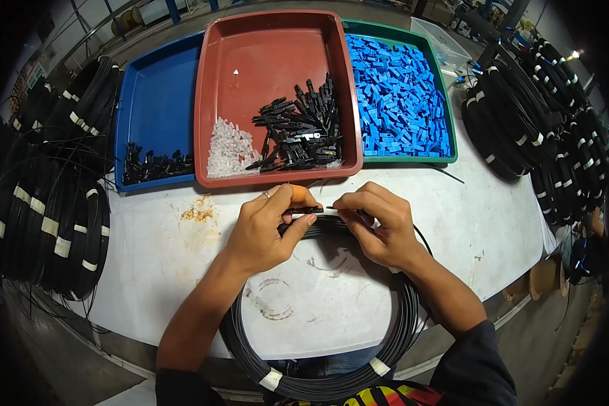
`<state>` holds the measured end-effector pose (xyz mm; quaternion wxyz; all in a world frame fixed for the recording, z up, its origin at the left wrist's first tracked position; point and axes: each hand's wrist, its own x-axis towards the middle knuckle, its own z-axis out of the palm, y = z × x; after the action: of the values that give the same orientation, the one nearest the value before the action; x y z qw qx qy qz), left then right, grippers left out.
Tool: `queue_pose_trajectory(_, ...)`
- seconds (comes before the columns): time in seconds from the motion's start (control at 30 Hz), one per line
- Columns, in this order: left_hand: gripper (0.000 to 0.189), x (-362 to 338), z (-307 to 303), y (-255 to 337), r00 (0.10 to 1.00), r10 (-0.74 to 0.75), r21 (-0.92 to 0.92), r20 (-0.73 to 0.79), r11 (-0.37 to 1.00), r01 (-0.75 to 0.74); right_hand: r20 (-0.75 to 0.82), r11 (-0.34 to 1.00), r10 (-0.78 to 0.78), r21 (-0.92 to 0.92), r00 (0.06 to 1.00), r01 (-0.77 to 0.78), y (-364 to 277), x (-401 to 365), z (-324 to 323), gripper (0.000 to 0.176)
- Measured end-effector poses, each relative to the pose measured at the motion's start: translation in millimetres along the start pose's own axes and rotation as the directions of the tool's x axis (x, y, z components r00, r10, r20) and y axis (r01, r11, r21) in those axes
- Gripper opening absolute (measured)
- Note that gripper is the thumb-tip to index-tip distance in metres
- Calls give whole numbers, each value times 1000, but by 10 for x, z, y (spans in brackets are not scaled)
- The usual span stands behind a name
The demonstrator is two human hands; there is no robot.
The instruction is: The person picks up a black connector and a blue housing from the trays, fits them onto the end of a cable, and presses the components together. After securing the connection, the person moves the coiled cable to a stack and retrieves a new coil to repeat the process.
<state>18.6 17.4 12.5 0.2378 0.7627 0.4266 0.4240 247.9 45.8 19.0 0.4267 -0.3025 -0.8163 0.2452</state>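
Observation:
My left hand (265,228) pinches a small black connector (307,210) between thumb and fingers. A ring and an orange finger cover are on that hand. Facing it, my right hand (380,225) is closed on a thin black cable end (330,208), whose tip points left at the connector with a small gap between them. Below both hands lies a large coil of black cable (242,348), bound with white tape. It rests partly on the white table (480,243) and hangs over the near edge against my body. My fingers partly hide the connector.
Behind my hands stand a blue tray (159,95) with black parts, a red tray (271,54) with black connectors and clear white pieces, and a green tray (451,152) of blue clips. Taped cable coils crowd the left (54,223) and right (507,122).

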Motion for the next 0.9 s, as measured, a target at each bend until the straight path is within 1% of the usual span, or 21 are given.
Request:
queue_pose_trajectory(0.07,21,-3,16,0,1000,8,-14,-6,1000,-8,42,1000,-4,14,999,3,-11,-2,-16,22)
queue_pose_trajectory(0.23,24,0,5,40,1000,24,-34,16,999,-24,51,1000,-26,17,998,25,-23,-1,-3,22)
queue_pose_trajectory(0.3,26,-5,6,35,999,50,-66,-12,997,-51,55,999,-34,21,998,32,-25,1,-4,22)
queue_pose_trajectory(0.43,24,-5,21,8,999,36,-105,-26,994,-39,64,999,-9,31,998,7,-22,-11,4,19)
queue_pose_trajectory(0.5,24,2,13,11,995,95,-88,-18,991,-96,55,999,-12,40,998,10,-18,-5,11,17)
queue_pose_trajectory(0.53,24,-4,10,2,995,95,-88,-18,991,-96,40,999,-41,38,998,39,-22,1,15,15)
queue_pose_trajectory(0.6,25,-18,4,-35,999,12,-218,30,976,-5,25,997,-70,33,997,69,-16,4,27,14)
queue_pose_trajectory(0.63,25,-22,10,-46,999,13,-219,30,976,-7,2,994,-107,14,994,107,5,-1,44,15)
queue_pose_trajectory(0.67,25,-27,16,-54,999,-13,-277,34,961,22,-20,989,-145,-6,989,145,26,-5,55,16)
queue_pose_trajectory(0.7,25,-27,19,-59,998,-38,-334,40,941,50,-20,989,-146,-7,989,146,42,-11,54,16)
queue_pose_trajectory(0.73,25,-23,12,-56,999,-37,-335,39,941,48,-11,988,-152,-15,988,152,56,-20,50,16)
queue_pose_trajectory(0.8,24,-14,-5,-40,998,1,-243,69,970,16,-1,987,-157,-23,988,157,69,-23,43,16)
queue_pose_trajectory(0.83,24,-9,-3,-36,998,1,-243,69,970,16,-3,988,-152,-7,988,152,73,-21,44,16)
queue_pose_trajectory(0.9,23,2,6,-24,999,37,-176,25,984,-32,-5,989,-146,9,989,146,77,-21,54,16)
